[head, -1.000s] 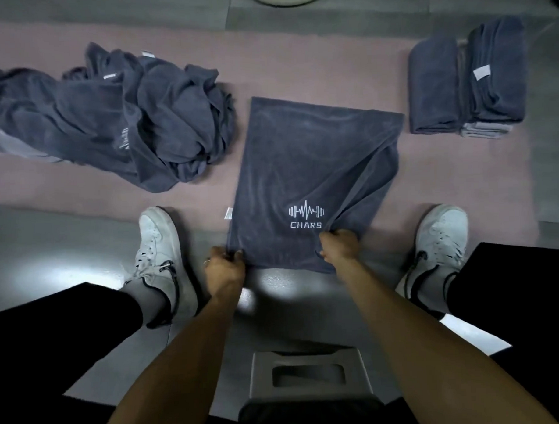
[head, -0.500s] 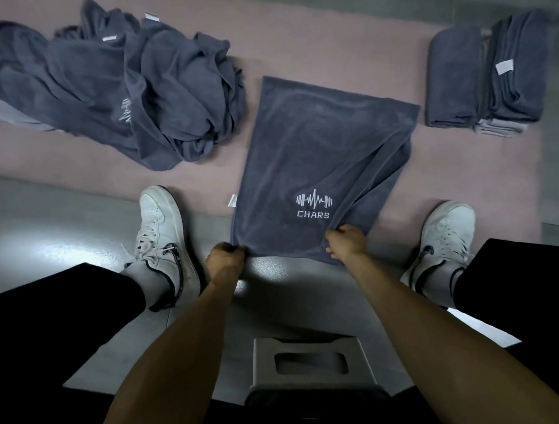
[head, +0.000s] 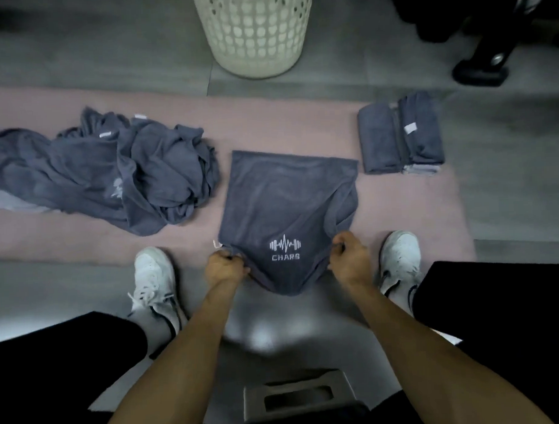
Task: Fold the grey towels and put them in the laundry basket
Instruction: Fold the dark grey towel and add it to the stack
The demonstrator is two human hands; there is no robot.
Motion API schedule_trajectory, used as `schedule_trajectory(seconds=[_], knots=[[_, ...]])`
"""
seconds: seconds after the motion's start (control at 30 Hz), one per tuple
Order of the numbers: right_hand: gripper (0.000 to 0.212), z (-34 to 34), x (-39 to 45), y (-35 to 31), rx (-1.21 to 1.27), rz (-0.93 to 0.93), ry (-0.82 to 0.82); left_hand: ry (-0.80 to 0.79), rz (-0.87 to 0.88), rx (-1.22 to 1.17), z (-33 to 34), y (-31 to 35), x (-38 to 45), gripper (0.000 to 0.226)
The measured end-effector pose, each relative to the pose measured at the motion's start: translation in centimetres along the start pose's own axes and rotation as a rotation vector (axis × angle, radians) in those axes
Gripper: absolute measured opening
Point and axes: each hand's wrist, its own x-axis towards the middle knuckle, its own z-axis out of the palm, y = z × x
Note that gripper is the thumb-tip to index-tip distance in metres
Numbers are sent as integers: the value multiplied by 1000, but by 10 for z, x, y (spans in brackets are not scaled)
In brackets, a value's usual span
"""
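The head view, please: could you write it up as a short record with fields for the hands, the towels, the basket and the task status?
left hand: left hand grips the near left corner of the towel in work
right hand: right hand grips its near right corner
towel in work: half folded, logo up, on the pink mat
unfolded pile, on the mat's left
folded stack, on the mat's right
laundry basket, beyond the mat; inside not visible
status: folding under way
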Motion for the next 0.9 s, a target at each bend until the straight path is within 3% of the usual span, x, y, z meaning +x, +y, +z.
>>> schedule_trajectory(seconds=[0.1, 0.23, 0.4, 0.5, 0.73, 0.9], knots=[[19, -40, 15, -34, 34, -57, 56, -63, 142, -83, -2, 61, -16, 23], [31, -94, 16, -85, 97, -201, 117, -170, 287, -80, -20, 142, -54, 11], [17, -148, 1, -131, 259, -432, 414, -151, 612, -398, -50, 215, -113, 6], [15, -172, -4, -141, 236, -396, 469, -196, 580, -367, -61, 227, -135, 18], [14, -197, -18, -174, 422, -579, 657, -210, 780, -699, -75, 250, -167, 8], [13, -189, 17, -183, 262, -335, 528, -129, 605, -531, -49, 267, -130, 12]])
